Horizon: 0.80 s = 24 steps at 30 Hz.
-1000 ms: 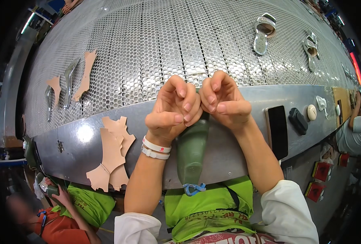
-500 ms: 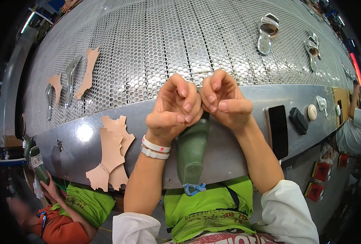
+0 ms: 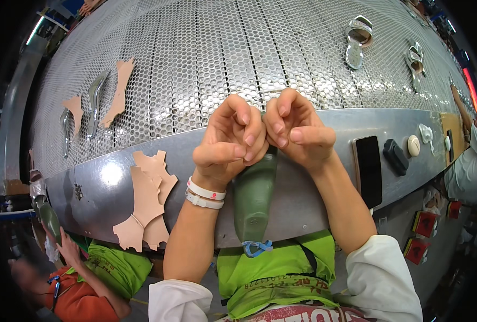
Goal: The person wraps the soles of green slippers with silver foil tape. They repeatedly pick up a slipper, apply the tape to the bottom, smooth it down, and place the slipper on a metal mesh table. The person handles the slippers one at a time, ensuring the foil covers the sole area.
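Note:
A green shoe last (image 3: 253,196) lies lengthwise in front of me, its blunt end towards my body and a blue loop (image 3: 257,248) attached there. Over its far part, my left hand (image 3: 233,134) and my right hand (image 3: 297,129) meet side by side with curled fingers. Each thumb lies close to its fingertips. The hands cover most of the last's far end, and whatever the fingers pinch is hidden. Two white bands (image 3: 205,197) circle my left wrist.
Tan cut pieces (image 3: 148,196) lie on the metal ledge to my left. A phone (image 3: 368,172), a dark case (image 3: 395,157) and a round white object (image 3: 413,145) sit right. Silver sandals (image 3: 355,51) and more cut pieces rest on the perforated belt (image 3: 195,64). A co-worker (image 3: 88,290) holds another last at left.
My hands stay almost still on the last. The sandals and pieces on the belt appear slightly shifted right and up. At left, the co-worker's last has turned a little.

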Each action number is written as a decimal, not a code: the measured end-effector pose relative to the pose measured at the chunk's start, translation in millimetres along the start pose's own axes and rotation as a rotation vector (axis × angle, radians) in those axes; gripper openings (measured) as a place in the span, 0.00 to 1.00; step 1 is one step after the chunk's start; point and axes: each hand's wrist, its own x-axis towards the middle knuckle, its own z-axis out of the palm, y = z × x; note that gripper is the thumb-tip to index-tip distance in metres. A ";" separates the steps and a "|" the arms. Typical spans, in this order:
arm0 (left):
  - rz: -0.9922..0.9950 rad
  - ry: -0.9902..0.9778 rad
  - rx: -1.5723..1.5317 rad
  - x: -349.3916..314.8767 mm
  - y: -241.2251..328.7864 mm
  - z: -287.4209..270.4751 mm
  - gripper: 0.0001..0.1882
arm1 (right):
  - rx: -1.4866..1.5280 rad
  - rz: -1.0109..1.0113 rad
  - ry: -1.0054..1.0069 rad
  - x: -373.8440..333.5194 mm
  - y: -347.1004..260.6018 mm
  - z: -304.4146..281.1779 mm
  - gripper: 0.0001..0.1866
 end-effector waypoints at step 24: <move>0.012 -0.038 -0.009 -12.1 15.9 -10.3 0.15 | -0.017 -0.001 0.005 8.9 19.6 5.0 0.15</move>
